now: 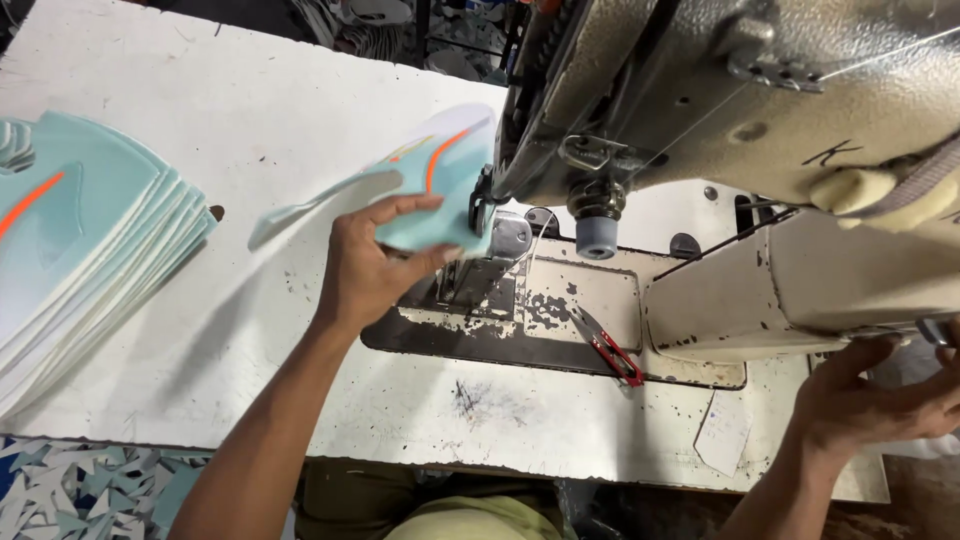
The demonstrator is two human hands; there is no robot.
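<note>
The left hand (365, 265), near the middle of the frame, pinches a pale turquoise shoe-upper piece (425, 185) between thumb and fingers, the thumb under its lower edge and the fingers spread over the top. The piece carries an orange stripe and a white band, and its right end sits at the needle area of the sewing machine (740, 110), touching the presser foot (the piece looks slightly blurred). Its narrow tail trails off to the left, above the white table (250, 100).

The right hand (880, 400), at the lower right of the frame, lies flat with fingers loosely extended against the underside of the machine's cream, chipped body; it grips nothing that can be made out.

Between the two hands, on the machine's worn bed plate, lie small red-handled thread snips (608, 348), apart from both hands. At the left edge of the frame a fanned stack of matching turquoise pieces (80, 250) rests on the table, well apart from the left hand. In the lower left corner, below the table edge, pale offcut scraps (70, 490) litter the floor.
</note>
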